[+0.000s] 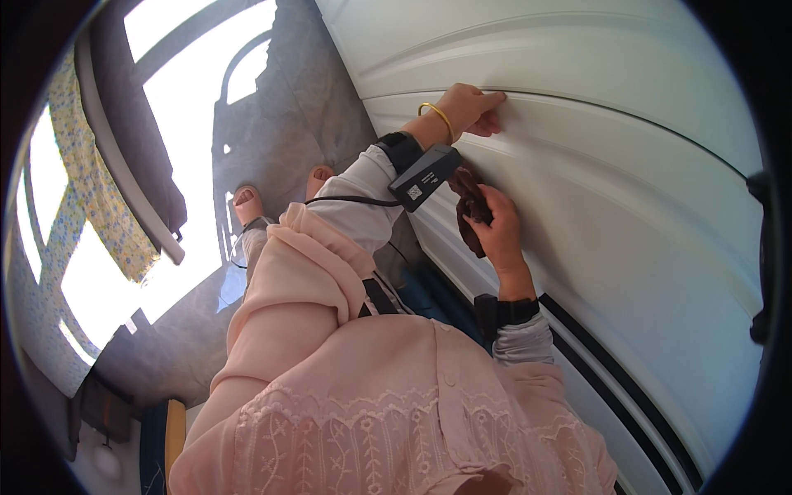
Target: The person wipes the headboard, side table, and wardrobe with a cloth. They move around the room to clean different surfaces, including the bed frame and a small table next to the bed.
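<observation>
My left hand (471, 110) touches the white moulded door panel (594, 179) at a dark seam, its thumb along the line and the other fingers curled under. Whether those fingers grip an edge is hidden. A gold bangle (438, 121) circles that wrist, with a black strapped-on device (424, 178) below it on the forearm. Closer to my body, my right hand (502, 226) holds a crumpled dark maroon cloth (471, 204) near the panel face. The cloth's upper end passes partly behind the device. A black band (518, 311) wraps my right wrist.
Grey tiled floor (284, 117) with bright sunlit patches lies left of the door. A floral curtain (93, 179) hangs at far left. Black strips (619, 383) run along the white surface at lower right. A black cable (352, 200) leaves the forearm device.
</observation>
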`<action>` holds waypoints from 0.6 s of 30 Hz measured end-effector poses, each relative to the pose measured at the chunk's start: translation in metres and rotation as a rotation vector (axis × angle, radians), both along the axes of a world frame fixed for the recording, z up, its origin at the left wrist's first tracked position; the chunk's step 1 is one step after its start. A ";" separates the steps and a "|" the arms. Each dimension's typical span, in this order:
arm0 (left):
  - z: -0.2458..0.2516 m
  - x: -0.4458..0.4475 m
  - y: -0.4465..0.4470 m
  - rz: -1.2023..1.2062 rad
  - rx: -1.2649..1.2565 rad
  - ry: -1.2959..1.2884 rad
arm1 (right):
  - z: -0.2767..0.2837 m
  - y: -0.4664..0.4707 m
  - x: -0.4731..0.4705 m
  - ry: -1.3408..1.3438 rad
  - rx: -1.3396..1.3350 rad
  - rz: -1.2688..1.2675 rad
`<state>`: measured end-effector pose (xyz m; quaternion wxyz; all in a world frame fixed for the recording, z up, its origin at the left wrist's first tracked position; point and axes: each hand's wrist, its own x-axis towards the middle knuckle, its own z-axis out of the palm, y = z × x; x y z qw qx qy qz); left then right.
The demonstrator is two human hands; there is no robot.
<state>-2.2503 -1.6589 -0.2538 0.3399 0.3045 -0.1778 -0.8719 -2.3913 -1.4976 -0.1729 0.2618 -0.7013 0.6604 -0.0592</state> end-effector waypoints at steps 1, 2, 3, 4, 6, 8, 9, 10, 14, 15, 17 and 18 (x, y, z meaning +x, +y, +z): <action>0.000 0.000 0.000 0.002 0.001 -0.001 | 0.000 0.000 -0.001 0.003 -0.004 0.006; 0.000 0.001 -0.001 -0.003 0.014 0.002 | -0.001 0.000 -0.002 0.000 -0.015 0.015; 0.000 0.001 -0.002 -0.003 0.021 0.013 | -0.002 0.001 -0.002 0.003 -0.009 0.012; 0.000 0.001 -0.003 -0.006 0.033 0.021 | -0.002 0.001 -0.003 0.002 -0.011 0.013; -0.002 -0.002 -0.003 -0.005 0.022 0.009 | -0.003 0.001 -0.003 0.004 -0.017 0.018; -0.003 -0.005 -0.001 -0.034 -0.013 -0.083 | -0.002 -0.001 -0.001 0.012 -0.028 0.024; -0.004 -0.008 0.002 -0.062 -0.044 -0.169 | -0.001 -0.002 0.001 -0.003 -0.016 0.017; -0.005 -0.009 0.005 -0.086 -0.076 -0.254 | 0.002 -0.004 0.004 -0.019 -0.003 0.009; -0.021 0.008 0.022 0.058 0.079 -0.197 | 0.033 -0.018 0.020 -0.050 0.033 -0.053; -0.031 0.021 0.029 0.109 0.103 -0.160 | 0.047 -0.022 0.026 0.025 -0.057 0.029; -0.056 0.057 0.048 0.116 0.128 -0.180 | 0.087 -0.034 0.035 0.186 -0.212 0.142; -0.072 0.080 0.061 0.114 0.172 -0.177 | 0.111 -0.043 0.040 0.269 -0.315 0.198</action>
